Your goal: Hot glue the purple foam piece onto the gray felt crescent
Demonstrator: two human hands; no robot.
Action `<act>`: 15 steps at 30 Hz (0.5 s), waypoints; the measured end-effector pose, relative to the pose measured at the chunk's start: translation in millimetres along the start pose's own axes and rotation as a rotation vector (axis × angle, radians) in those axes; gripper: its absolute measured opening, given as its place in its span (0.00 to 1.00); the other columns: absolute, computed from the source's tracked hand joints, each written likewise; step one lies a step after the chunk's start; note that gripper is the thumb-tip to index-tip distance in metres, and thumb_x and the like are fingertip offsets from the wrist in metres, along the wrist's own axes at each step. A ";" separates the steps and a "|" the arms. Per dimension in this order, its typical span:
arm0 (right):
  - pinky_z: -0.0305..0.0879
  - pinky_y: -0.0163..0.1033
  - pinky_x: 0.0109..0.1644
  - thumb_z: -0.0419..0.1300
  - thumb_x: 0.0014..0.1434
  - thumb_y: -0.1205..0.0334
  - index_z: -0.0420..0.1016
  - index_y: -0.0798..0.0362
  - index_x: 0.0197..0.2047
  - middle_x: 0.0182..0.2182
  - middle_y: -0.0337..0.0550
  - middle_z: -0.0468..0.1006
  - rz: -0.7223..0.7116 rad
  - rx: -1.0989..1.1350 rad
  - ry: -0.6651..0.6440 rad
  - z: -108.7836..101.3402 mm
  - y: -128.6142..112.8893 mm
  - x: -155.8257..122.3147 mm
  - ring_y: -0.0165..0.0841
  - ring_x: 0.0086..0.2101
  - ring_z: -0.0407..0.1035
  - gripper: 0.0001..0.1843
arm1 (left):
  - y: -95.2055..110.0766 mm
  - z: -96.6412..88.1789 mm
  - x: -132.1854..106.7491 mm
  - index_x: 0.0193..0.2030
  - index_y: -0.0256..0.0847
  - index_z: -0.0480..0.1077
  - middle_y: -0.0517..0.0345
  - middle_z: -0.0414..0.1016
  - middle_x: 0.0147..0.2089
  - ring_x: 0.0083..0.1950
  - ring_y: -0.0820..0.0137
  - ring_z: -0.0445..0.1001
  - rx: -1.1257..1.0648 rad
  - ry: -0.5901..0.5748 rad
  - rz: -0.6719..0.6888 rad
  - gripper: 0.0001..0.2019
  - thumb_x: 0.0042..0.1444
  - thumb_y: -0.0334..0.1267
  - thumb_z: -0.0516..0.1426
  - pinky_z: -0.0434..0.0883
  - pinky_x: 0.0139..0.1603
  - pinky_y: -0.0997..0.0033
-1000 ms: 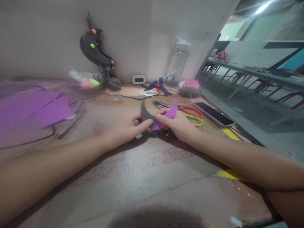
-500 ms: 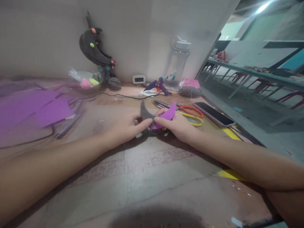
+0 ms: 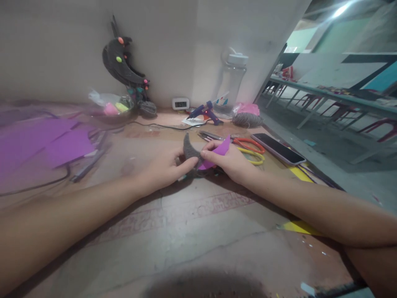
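Between my hands is a crescent [image 3: 219, 155], its left horn wrapped in grey yarn [image 3: 190, 148] and its right horn bare purple. My left hand [image 3: 177, 166] grips the grey side, thumb on the front and fingers mostly behind it. With the thumb pressed near the middle, where grey meets purple, my right hand [image 3: 232, 160] pinches the purple side. A small dark bundle of yarn shows under the crescent, partly hidden. Just beyond my right hand lie scissors with orange handles [image 3: 249, 145] and others with yellow handles [image 3: 257, 157].
A blue glue gun [image 3: 206, 111] with a red light stands behind, near a clear bottle [image 3: 232, 80], a digital clock [image 3: 180, 103] and grey yarn [image 3: 247, 119]. At right lies a phone [image 3: 277, 148]; at left, purple sheets [image 3: 70, 145]. A dark crescent ornament [image 3: 119, 62] hangs on the wall.
My right thumb has shifted slightly up along the middle of the crescent. Both hands keep their hold, and the rest stays nearly the same.
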State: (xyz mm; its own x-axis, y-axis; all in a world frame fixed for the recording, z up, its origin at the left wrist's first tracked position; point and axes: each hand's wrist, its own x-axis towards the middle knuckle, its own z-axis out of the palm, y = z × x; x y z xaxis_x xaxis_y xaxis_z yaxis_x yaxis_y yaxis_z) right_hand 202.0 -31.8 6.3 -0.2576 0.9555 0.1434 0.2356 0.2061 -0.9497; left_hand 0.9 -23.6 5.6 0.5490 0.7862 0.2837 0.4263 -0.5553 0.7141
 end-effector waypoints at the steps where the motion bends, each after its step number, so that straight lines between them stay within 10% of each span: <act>1: 0.64 0.33 0.28 0.65 0.52 0.52 0.73 0.54 0.32 0.26 0.38 0.75 0.004 -0.003 -0.002 0.1 0.1 0.2 0.29 0.26 0.68 0.13 | 0.3 0.1 0.0 0.39 0.40 0.75 0.57 0.80 0.38 0.39 0.64 0.76 0.005 -0.002 -0.001 0.14 0.60 0.46 0.52 0.71 0.38 0.69; 9: 0.61 0.33 0.29 0.64 0.54 0.54 0.73 0.54 0.36 0.27 0.37 0.74 0.004 -0.040 -0.080 -3.9 -2.0 5.8 0.27 0.25 0.66 0.12 | -1.3 0.7 2.2 0.43 0.41 0.75 0.55 0.80 0.41 0.43 0.63 0.77 -0.148 0.012 -0.084 0.14 0.59 0.45 0.53 0.73 0.42 0.67; 15: 0.66 0.37 0.38 0.56 0.62 0.51 0.74 0.54 0.43 0.31 0.41 0.75 -0.178 -0.147 -0.098 -46.8 -2.6 32.6 0.30 0.32 0.69 0.15 | -5.5 0.7 5.4 0.38 0.42 0.76 0.56 0.80 0.35 0.41 0.63 0.77 -0.278 0.037 -0.127 0.11 0.55 0.40 0.54 0.74 0.42 0.66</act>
State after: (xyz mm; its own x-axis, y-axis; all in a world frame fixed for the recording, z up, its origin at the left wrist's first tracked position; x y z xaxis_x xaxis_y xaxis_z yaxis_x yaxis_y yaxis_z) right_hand 236.8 8.7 26.4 -0.3955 0.8777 0.2707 0.3101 0.4050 -0.8601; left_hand 2.0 -16.5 2.7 0.4753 0.8566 0.2008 0.2740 -0.3609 0.8914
